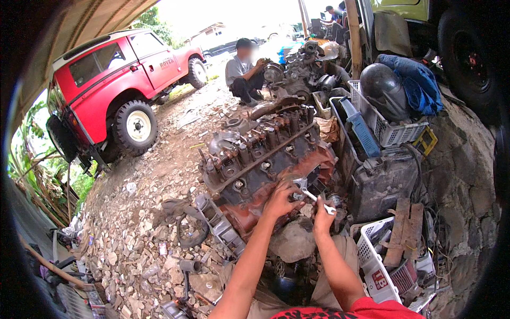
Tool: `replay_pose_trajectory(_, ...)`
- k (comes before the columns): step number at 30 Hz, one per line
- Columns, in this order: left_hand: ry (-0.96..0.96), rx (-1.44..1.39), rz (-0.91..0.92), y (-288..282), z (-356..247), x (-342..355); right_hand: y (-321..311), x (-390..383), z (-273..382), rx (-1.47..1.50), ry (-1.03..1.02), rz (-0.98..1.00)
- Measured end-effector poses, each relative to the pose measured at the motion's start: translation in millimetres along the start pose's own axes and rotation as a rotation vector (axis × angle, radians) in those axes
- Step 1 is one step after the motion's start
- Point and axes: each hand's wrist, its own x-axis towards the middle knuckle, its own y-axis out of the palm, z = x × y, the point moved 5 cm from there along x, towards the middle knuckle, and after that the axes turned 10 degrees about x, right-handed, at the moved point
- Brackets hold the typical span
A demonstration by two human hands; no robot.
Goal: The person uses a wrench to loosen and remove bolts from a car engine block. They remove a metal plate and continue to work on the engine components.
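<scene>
1. Clearly, the slim silver steel wrench [310, 195] lies beside the near right edge of a blocky, rust-red and black metal engine [247, 208], its long axis slanting from upper left to lower right.
2. The right hand [322, 217] is nearer, fingers pinching its shaft.
3. The left hand [283, 199] curls just left of its upper end; whether those fingers pinch anything, I cannot tell.
4. Jagged pale stones [130, 228] cover the ground.

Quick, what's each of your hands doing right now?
Left hand: fingers curled at the engine block; whether it grips anything cannot be told.
Right hand: closed, holding a silver wrench.
</scene>
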Motion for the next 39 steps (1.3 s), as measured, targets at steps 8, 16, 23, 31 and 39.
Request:
replay_pose_trajectory(8,0.018,-0.005,0.033,3.7,-5.1,6.5,-25.2,-17.1,-21.1,-0.044,-0.158,0.012)
replay_pose_trajectory(16,0.012,0.001,0.025,-0.8,4.9,-2.0,14.5,-54.8,22.0,-0.019,-0.03,0.078)
replay_pose_trajectory(23,0.049,-0.013,0.009,10.2,-0.6,7.0,-31.8,3.8,-19.0,-0.032,-0.023,0.074)
replay_pose_trajectory(31,-0.07,-0.044,0.073,-1.8,3.6,-3.4,4.5,50.9,12.8,-0.054,0.396,0.313)
replay_pose_trajectory(39,-0.017,0.006,0.041,4.8,-0.6,4.3,70.4,77.2,4.8,-0.436,-0.409,0.305)
